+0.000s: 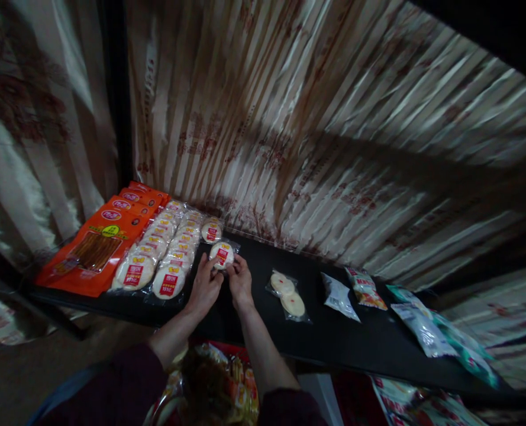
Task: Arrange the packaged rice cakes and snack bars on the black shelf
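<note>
- Left hand (205, 287): partly closed; packet (222, 254) gripped at its lower left, with fingers laid over the front.
- Right hand (240, 283): nearly closed; the packet's lower right edge pinched between thumb and fingers.
- Packet: held just above the black shelf (263, 319), near the lone packet (211, 231); round and white inside clear wrap, with a red label and a yellow mark seen on its face. Fine print cannot be read.
- To the left of the hands, two rows (169, 283) of like packets are laid overlapping, beside orange bags (83, 260).
- To the right, two pale discs (293, 303) in clear wrap are seen, well apart from a silvery pouch (340, 297).
</note>
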`<state>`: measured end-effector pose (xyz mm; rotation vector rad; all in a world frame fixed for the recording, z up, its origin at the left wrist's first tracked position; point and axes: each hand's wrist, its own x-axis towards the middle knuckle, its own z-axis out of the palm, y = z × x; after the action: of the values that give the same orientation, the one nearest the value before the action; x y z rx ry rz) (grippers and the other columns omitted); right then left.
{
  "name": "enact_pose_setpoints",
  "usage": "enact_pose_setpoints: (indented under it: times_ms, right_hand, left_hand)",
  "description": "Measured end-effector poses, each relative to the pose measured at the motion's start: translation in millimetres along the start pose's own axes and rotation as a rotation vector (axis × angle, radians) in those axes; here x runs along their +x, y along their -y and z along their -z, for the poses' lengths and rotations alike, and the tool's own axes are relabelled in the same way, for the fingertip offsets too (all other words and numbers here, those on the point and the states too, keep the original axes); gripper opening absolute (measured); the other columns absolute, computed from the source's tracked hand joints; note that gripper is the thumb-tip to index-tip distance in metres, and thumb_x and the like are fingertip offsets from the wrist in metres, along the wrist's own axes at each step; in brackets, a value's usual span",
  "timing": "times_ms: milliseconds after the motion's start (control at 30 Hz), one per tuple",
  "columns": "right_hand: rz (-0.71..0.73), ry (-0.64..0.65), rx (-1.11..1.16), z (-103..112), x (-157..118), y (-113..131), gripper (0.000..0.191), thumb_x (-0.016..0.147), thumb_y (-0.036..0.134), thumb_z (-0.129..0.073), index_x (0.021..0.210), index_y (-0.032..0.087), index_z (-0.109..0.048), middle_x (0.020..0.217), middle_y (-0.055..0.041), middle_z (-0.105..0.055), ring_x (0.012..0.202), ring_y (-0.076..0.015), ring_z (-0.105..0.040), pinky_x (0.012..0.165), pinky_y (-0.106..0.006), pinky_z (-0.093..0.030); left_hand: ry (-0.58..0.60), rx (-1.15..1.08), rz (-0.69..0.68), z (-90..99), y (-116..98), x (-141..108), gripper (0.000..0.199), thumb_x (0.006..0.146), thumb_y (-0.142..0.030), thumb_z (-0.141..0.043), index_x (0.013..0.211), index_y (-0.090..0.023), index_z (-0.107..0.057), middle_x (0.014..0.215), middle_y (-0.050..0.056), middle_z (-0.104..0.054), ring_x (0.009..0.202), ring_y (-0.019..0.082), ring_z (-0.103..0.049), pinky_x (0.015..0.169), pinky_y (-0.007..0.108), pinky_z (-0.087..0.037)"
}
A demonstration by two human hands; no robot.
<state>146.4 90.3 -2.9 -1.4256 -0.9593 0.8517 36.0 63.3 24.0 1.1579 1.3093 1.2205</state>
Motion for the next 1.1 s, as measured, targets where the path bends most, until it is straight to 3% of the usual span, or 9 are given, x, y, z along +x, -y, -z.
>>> enact_pose_setpoints:
  times_ms: [233,433,633,933,1100]
  right_hand:
    - [0.059,0.013,-0.011,-17.4,19.9,-5.0,0.037,0.072,0.033,-0.058,0.106,0.019,-0.054,0.082,-0.0013,-0.067,0.070,-0.0166,-0.065,0.068,-0.029,-0.052]
    - [0.092,0.026,-0.097,-26.9,35.0,-5.3,0.035,0.074,0.031,-0.058,0.107,0.019,-0.056,0.084,-0.0019,-0.069,0.074,-0.0166,-0.065,0.070,-0.029,-0.052]
    - [0.115,0.022,-0.220,-35.8,47.3,-4.5,0.030,0.077,0.026,-0.055,0.107,0.020,-0.057,0.088,-0.0028,-0.070,0.079,-0.0163,-0.066,0.074,-0.029,-0.051]
    - [0.150,0.038,-0.598,-37.9,44.3,15.0,0.028,0.082,0.021,-0.052,0.109,0.019,-0.059,0.099,-0.0056,-0.070,0.089,-0.0170,-0.065,0.083,-0.029,-0.047]
    - [0.161,0.027,-0.793,-37.7,41.4,23.0,0.029,0.083,0.025,-0.054,0.111,0.025,-0.060,0.100,-0.0035,-0.068,0.090,-0.0170,-0.063,0.079,-0.027,-0.046]
  left_hand:
    - [0.061,-0.047,0.072,1.4,-2.8,12.0,0.054,0.075,-0.009,-0.049,0.128,-0.017,-0.052,0.157,0.010,-0.012,0.131,0.024,-0.041,0.108,0.035,-0.034]
    - [0.110,-0.153,0.073,2.7,-2.9,15.7,0.056,0.079,-0.015,-0.049,0.135,-0.021,-0.045,0.157,0.005,-0.015,0.140,0.023,-0.026,0.111,0.035,-0.031]
    - [0.090,-0.188,0.075,3.0,1.6,19.7,0.050,0.077,-0.014,-0.053,0.125,-0.023,-0.056,0.152,0.004,-0.028,0.139,0.025,-0.027,0.111,0.039,-0.031]
    - [0.089,-0.171,0.101,2.7,3.2,22.6,0.051,0.074,-0.012,-0.053,0.124,-0.023,-0.058,0.152,0.003,-0.030,0.139,0.024,-0.027,0.112,0.040,-0.028]
    - [0.086,-0.160,0.100,3.7,2.6,23.5,0.051,0.074,-0.011,-0.053,0.123,-0.024,-0.058,0.151,0.003,-0.031,0.139,0.023,-0.027,0.112,0.039,-0.028]
